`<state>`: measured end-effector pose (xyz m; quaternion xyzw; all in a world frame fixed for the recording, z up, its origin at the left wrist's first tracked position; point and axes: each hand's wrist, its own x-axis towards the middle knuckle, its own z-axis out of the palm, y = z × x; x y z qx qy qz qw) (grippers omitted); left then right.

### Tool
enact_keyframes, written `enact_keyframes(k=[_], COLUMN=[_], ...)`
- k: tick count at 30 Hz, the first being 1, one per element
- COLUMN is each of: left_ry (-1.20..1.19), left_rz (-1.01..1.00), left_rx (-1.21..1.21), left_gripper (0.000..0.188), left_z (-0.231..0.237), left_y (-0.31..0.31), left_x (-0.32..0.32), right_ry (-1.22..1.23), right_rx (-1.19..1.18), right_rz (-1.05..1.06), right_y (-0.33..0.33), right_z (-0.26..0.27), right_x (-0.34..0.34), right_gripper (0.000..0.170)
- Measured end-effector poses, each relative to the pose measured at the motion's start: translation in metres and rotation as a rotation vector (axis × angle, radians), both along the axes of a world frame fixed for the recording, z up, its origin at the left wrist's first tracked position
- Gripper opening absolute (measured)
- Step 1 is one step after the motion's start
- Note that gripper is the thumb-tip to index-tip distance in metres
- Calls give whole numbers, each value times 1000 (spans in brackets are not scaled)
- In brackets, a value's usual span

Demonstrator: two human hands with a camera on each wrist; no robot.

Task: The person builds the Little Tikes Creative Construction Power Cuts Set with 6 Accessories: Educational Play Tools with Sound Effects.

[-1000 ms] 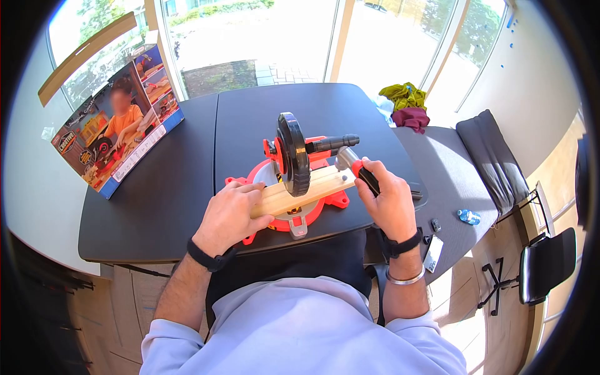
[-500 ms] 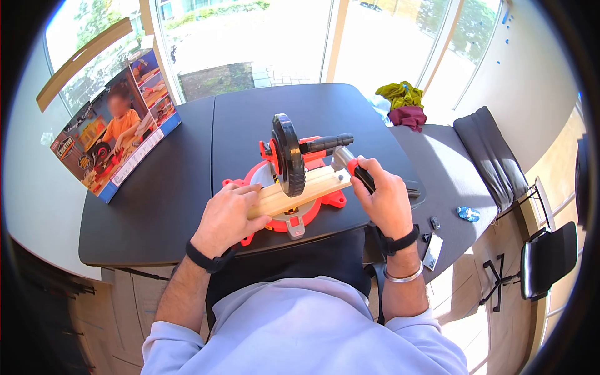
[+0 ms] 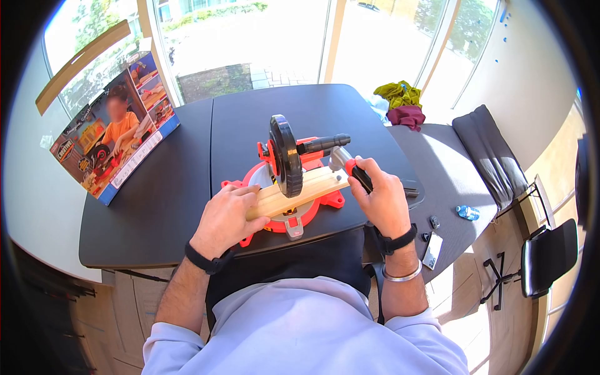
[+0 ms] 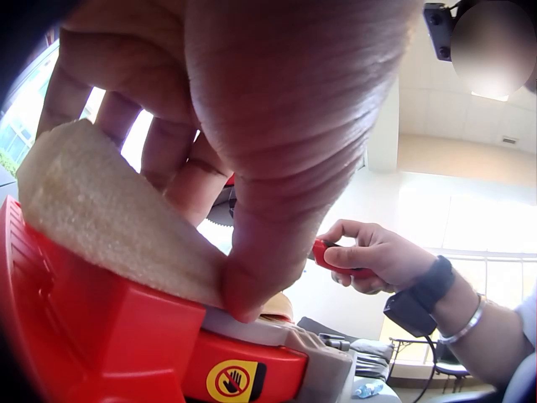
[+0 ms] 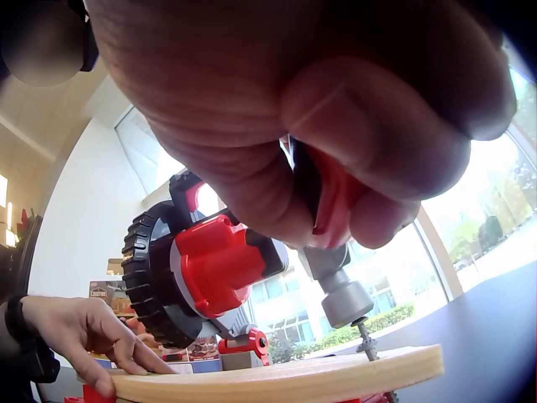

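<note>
A light wooden board [image 3: 303, 189] lies slanted across the red and grey toy saw [image 3: 300, 220], under its black wheel-like guard [image 3: 285, 156]. The left hand [image 3: 224, 219] holds the board's left end, thumb on the near edge and fingers over the top. In the right hand [image 3: 386, 199] is a tool with a red and black handle and a grey head [image 3: 339, 157], gripped above the board's right end. The right wrist view shows the grey head [image 5: 346, 300] over a metal screw [image 5: 367, 342] standing in the board [image 5: 285, 378] near its end.
A large printed box [image 3: 115, 128] stands at the table's left. Cloths [image 3: 403, 106] lie at the back right. On the grey surface to the right are a blue bottle [image 3: 467, 213], a white object [image 3: 432, 251] and a black cushion [image 3: 490, 156]. An office chair [image 3: 550, 259] stands beyond.
The head view has shifted slightly, moving the whole scene a little leftward. Both hands keep their grips, and the tool stays over the board's right end.
</note>
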<state>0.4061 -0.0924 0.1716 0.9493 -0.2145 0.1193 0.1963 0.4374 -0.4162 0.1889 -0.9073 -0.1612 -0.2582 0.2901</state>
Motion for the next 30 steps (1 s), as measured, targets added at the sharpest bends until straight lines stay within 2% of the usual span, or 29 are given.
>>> enact_keyframes(k=[8, 10, 11, 12, 14, 15, 18, 22, 25, 30], left_ry=[-4, 20, 40, 58, 63, 58, -18, -8, 32, 15], left_rz=[-1, 6, 15, 22, 25, 27, 3, 13, 25, 20], left_rx=[-14, -13, -9, -5, -3, 1, -16, -15, -13, -3], left_gripper=[31, 31, 31, 32, 32, 32, 32, 32, 33, 32], left_z=[3, 4, 5, 5, 4, 5, -2, -2, 1, 0], left_y=[0, -2, -2, -2, -3, -2, 1, 1, 1, 2], left_x=[-1, -3, -2, -1, -2, -2, -2, -4, -2, -3], right_ry=[-42, -55, -147, -138, -159, -200, -110, -17, -209, -278], right_rx=[116, 178, 256, 253, 530, 369, -6, 113, 304, 317], right_rz=[41, -82, -75, -75, -1, -50, 171, 35, -81, -79], right_y=[-7, -8, -9, -7, -1, -3, -6, 1, 0, -3], right_z=[15, 34, 30, 29, 28, 18, 10, 18, 17, 2], right_x=[-10, -22, -21, -21, -21, -15, -12, -30, -30, -36], right_gripper=[35, 38, 41, 41, 43, 44, 48, 49, 51, 48])
